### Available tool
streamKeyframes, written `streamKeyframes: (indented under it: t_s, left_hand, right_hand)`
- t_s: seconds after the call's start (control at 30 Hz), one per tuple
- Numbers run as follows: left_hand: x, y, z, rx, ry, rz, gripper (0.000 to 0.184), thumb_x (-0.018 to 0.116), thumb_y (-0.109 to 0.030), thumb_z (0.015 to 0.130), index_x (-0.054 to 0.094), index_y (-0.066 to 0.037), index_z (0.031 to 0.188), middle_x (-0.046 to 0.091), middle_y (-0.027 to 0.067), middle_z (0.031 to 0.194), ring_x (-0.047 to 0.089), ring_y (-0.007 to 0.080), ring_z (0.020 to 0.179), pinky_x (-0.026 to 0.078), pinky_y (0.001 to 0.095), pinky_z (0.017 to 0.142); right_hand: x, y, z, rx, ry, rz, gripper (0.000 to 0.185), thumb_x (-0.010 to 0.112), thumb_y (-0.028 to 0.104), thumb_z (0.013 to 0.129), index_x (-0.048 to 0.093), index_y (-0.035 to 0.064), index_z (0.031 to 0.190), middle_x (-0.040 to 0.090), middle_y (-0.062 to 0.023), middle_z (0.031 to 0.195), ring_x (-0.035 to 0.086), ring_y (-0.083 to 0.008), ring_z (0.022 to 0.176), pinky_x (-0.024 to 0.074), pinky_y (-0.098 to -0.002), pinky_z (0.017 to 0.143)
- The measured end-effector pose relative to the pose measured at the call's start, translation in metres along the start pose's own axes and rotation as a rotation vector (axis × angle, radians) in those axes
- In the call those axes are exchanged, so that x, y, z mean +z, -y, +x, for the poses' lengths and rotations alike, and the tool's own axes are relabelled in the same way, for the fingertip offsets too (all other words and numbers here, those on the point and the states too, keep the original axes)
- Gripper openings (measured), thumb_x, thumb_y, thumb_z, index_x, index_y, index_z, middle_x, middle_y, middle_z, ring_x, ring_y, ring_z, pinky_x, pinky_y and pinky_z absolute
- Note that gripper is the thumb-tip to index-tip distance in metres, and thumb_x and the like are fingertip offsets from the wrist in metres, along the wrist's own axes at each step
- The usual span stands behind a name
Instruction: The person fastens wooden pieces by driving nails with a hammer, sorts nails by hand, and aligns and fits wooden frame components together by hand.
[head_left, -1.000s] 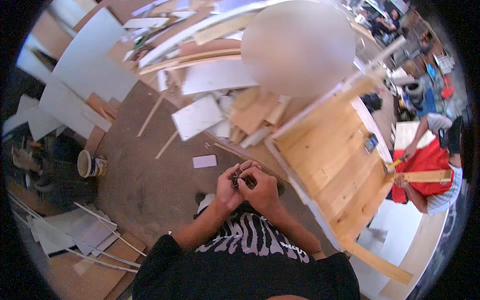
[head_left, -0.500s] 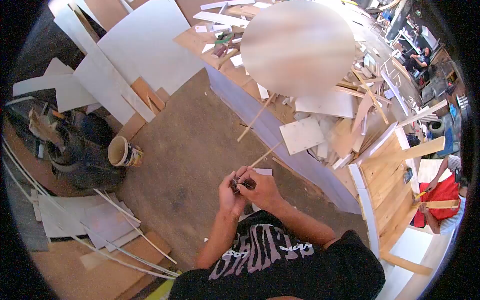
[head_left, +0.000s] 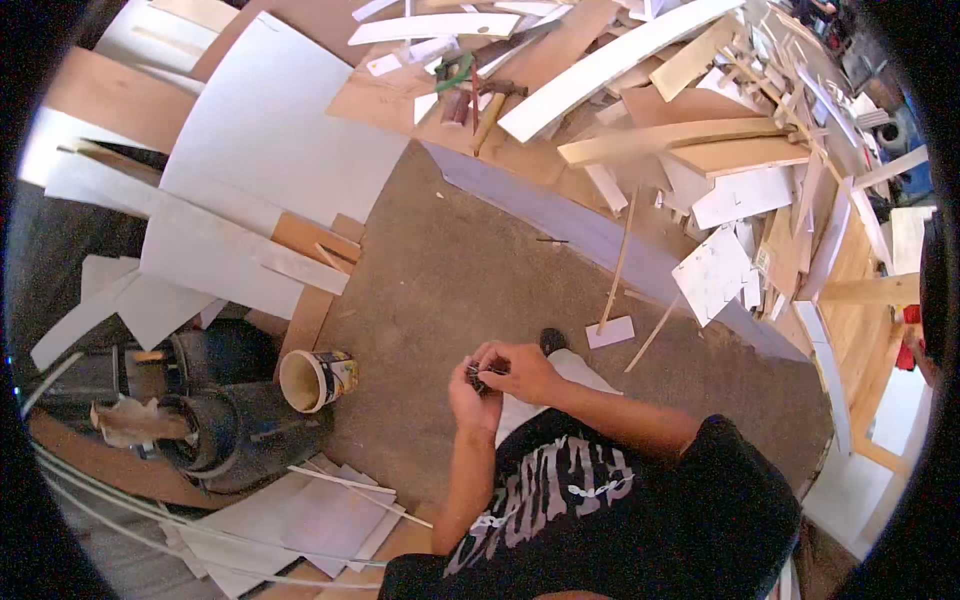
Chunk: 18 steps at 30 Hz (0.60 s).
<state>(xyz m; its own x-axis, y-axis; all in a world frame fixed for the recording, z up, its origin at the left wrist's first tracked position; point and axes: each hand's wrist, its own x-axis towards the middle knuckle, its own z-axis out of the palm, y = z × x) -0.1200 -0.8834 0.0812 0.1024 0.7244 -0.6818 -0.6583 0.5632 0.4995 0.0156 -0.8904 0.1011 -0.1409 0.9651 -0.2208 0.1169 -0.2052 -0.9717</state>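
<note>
In our cupped left hand (head_left: 474, 404) we hold a clump of small metal fasteners (head_left: 481, 378), and our right hand's (head_left: 528, 374) fingers grasp at it from above. From our hands, a bucket (head_left: 304, 383) stands at nine o'clock, a hammer (head_left: 489, 122) lies at twelve and a white panel offcut (head_left: 611, 332) at two.

So the brown floor (head_left: 430, 270) has a paint-splattered bucket (head_left: 303, 382) on it, plus a small white board (head_left: 611, 332) off to the bucket's right.
</note>
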Motion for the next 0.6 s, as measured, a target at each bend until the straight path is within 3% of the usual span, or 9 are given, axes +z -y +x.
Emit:
streamKeyframes:
  t_s: [0.07, 0.1, 0.13, 0.2, 0.33, 0.53, 0.6]
  left_hand:
    - [-0.011, -0.024, 0.033, -0.069, 0.234, -0.138, 0.044, 0.034, -0.024, 0.101, 0.055, 0.009, 0.123, 0.063, 0.0191, 0.119, 0.059, 0.0294, 0.107, 0.046, 0.0406, 0.098]
    - [0.004, -0.037, 0.040, -0.079, 0.188, -0.059, 0.044, 0.035, -0.023, 0.101, 0.055, 0.009, 0.123, 0.063, 0.0196, 0.120, 0.059, 0.0300, 0.109, 0.045, 0.0408, 0.099]
    - [0.018, -0.049, 0.051, -0.092, 0.213, -0.053, 0.044, 0.035, -0.023, 0.101, 0.055, 0.009, 0.123, 0.063, 0.0196, 0.120, 0.059, 0.0300, 0.109, 0.045, 0.0408, 0.099]
    - [0.042, -0.064, 0.075, -0.114, 0.136, 0.089, 0.044, 0.037, -0.025, 0.101, 0.056, 0.009, 0.121, 0.062, 0.0196, 0.121, 0.059, 0.0308, 0.111, 0.045, 0.0417, 0.100]
    - [0.078, -0.073, 0.157, -0.256, 0.244, 0.224, 0.043, 0.038, -0.026, 0.100, 0.057, 0.006, 0.120, 0.063, 0.0183, 0.122, 0.059, 0.0300, 0.112, 0.046, 0.0404, 0.098]
    - [0.124, -0.077, 0.268, -0.458, 0.490, 0.488, 0.038, 0.040, -0.028, 0.100, 0.064, -0.001, 0.112, 0.067, 0.0136, 0.112, 0.062, 0.0241, 0.102, 0.049, 0.0370, 0.083]
    - [0.130, -0.062, 0.303, -0.503, 0.563, 0.493, 0.037, 0.042, -0.029, 0.099, 0.065, -0.002, 0.106, 0.068, 0.0121, 0.106, 0.063, 0.0234, 0.095, 0.050, 0.0377, 0.078]
  right_hand:
    - [0.009, 0.009, 0.026, -0.043, -0.123, -0.082, 0.019, 0.074, 0.021, 0.082, 0.069, 0.0050, 0.091, 0.070, -0.0126, 0.082, 0.070, -0.0209, 0.076, 0.0538, -0.0329, 0.071]
    - [0.010, 0.013, 0.038, -0.050, -0.147, -0.098, 0.018, 0.070, 0.024, 0.083, 0.068, 0.0072, 0.090, 0.071, -0.0126, 0.093, 0.068, -0.0290, 0.088, 0.0530, -0.0407, 0.079]
    - [0.011, 0.012, 0.053, -0.054, -0.173, -0.109, 0.018, 0.070, 0.024, 0.083, 0.068, 0.0072, 0.090, 0.071, -0.0126, 0.093, 0.068, -0.0290, 0.088, 0.0530, -0.0407, 0.079]
    - [0.014, 0.005, 0.078, -0.081, -0.383, -0.084, 0.020, 0.075, 0.021, 0.081, 0.068, 0.0051, 0.091, 0.069, -0.0119, 0.082, 0.069, -0.0205, 0.074, 0.0532, -0.0331, 0.069]
    - [-0.008, 0.015, 0.125, 0.066, -0.618, -0.125, 0.020, 0.075, 0.021, 0.081, 0.067, 0.0047, 0.091, 0.069, -0.0105, 0.083, 0.069, -0.0182, 0.076, 0.0534, -0.0318, 0.071]
    - [-0.022, -0.043, 0.205, 0.033, -0.924, 0.269, 0.020, 0.074, 0.019, 0.085, 0.068, 0.0035, 0.096, 0.071, -0.0078, 0.085, 0.067, -0.0133, 0.076, 0.0526, -0.0293, 0.072]
    - [-0.030, -0.047, 0.220, 0.244, -1.104, -0.133, 0.019, 0.073, 0.016, 0.087, 0.067, 0.0017, 0.098, 0.071, -0.0077, 0.085, 0.066, -0.0130, 0.076, 0.0529, -0.0287, 0.071]
